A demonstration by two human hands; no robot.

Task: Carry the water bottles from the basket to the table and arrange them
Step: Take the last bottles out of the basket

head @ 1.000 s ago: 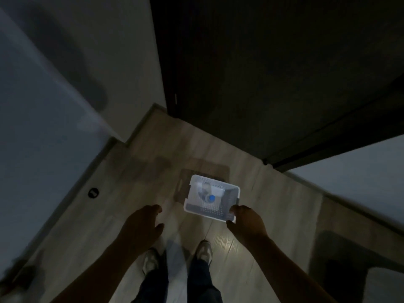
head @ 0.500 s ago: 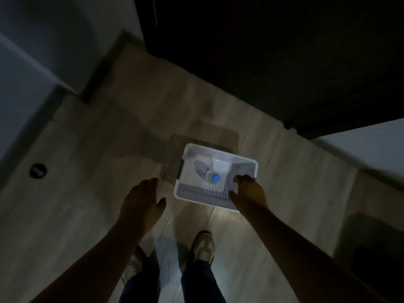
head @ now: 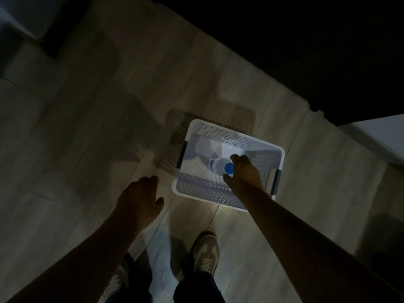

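Note:
A white perforated basket with dark handles stands on the wooden floor. Inside it lies a clear water bottle with a blue cap, which points toward me. My right hand is down in the basket, thumb and fingers spread on either side of the cap and touching it; a closed grip does not show. My left hand hovers over the floor left of the basket, fingers loosely apart, holding nothing. The scene is dim.
My two shoes stand on the floor just in front of the basket. A dark door or cabinet front fills the upper right. A pale wall is at the right, another wall corner at the upper left.
The view has dropped closer to the basket. My right hand moved from the basket's near rim down inside to the bottle's cap. My left hand stayed beside the basket.

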